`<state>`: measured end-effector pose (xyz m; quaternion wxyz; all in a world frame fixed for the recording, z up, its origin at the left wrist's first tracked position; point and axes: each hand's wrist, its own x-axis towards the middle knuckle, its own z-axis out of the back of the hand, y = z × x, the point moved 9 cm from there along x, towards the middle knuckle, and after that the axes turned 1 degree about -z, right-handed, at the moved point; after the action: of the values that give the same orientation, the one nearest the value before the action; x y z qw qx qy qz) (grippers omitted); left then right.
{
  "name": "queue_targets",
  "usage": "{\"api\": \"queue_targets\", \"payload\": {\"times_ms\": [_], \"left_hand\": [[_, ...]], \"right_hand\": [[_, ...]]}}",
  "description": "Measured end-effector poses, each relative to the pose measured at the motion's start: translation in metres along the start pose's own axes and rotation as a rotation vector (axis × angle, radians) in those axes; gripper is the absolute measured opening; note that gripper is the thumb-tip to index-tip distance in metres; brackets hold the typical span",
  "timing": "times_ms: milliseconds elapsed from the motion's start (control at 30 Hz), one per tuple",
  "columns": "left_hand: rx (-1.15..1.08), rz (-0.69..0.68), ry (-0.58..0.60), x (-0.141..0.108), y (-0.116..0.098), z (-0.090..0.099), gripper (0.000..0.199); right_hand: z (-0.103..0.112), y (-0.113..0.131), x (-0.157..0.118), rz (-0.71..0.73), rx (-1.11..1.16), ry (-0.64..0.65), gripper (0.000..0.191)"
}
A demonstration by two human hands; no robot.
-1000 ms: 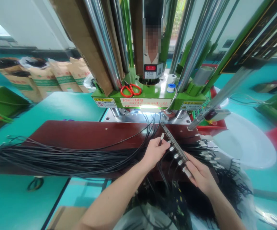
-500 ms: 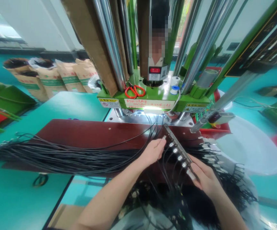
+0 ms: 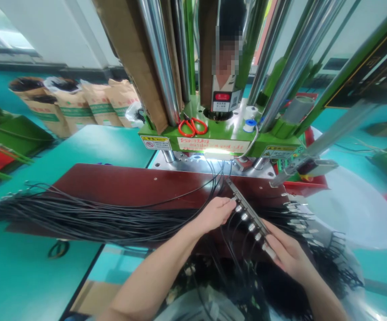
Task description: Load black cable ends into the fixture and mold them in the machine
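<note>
While the brown paper sacks (image 3: 76, 107) stand in a row at the upper left of the frame, the long bundle of black cables (image 3: 89, 216) lies across the dark red board (image 3: 119, 185) in the left half, its far ends fanning out toward the left edge. A small loop of cable (image 3: 58, 248) lies on the teal table (image 3: 19, 276) at the lower left.

Just right of centre, the left hand (image 3: 215, 214) has closed the gap seen a second ago: then it held one metal-tipped cable end a little apart from the fixture, and now its fingertips (image 3: 230, 204) are pinched narrow and pressed against the upper part of the slim black fixture bar (image 3: 247, 213). The loose connector no longer shows as a separate piece; whether it is fully seated in the bar cannot be told, since the fingers cover that spot. Judging by this, one more cable end is being set into the row.

Below that spot, several silver connectors (image 3: 248, 226) already sit side by side along the bar, their black leads dropping toward the lower middle of the frame.

The right hand (image 3: 289, 256), at the lower right of centre, is wrapped around the near end of the bar, much as it was before, steadying it at a slant.

Further right, a heap of finished connector ends (image 3: 300, 220) lies beside a white basin (image 3: 350, 209). Above all this, at the top centre, the green press (image 3: 220, 133) carries red-handled scissors (image 3: 192, 127).
</note>
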<state>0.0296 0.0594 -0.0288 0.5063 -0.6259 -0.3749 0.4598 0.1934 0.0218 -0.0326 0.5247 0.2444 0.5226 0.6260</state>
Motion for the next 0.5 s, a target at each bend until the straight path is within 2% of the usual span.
{"api": "queue_targets", "payload": {"times_ms": [100,200,300,400,500], "left_hand": [[0.042,-0.022,-0.024,0.000,0.003,0.004,0.043],[0.071,-0.027,-0.048,0.001,0.006,0.006,0.043],[0.119,-0.030,-0.064,0.004,0.007,0.005,0.043],[0.222,-0.043,-0.109,0.006,0.002,0.005,0.043],[0.335,-0.084,-0.146,-0.002,-0.011,0.006,0.037]], "right_hand": [[0.000,0.018,0.001,0.199,-0.160,0.025,0.044],[0.001,0.021,0.002,0.217,-0.193,0.013,0.043],[0.000,0.010,0.003,0.110,-0.117,-0.002,0.046],[0.000,-0.008,0.000,-0.097,0.033,-0.045,0.054],[0.011,-0.015,-0.006,-0.221,0.123,-0.093,0.055]]}}
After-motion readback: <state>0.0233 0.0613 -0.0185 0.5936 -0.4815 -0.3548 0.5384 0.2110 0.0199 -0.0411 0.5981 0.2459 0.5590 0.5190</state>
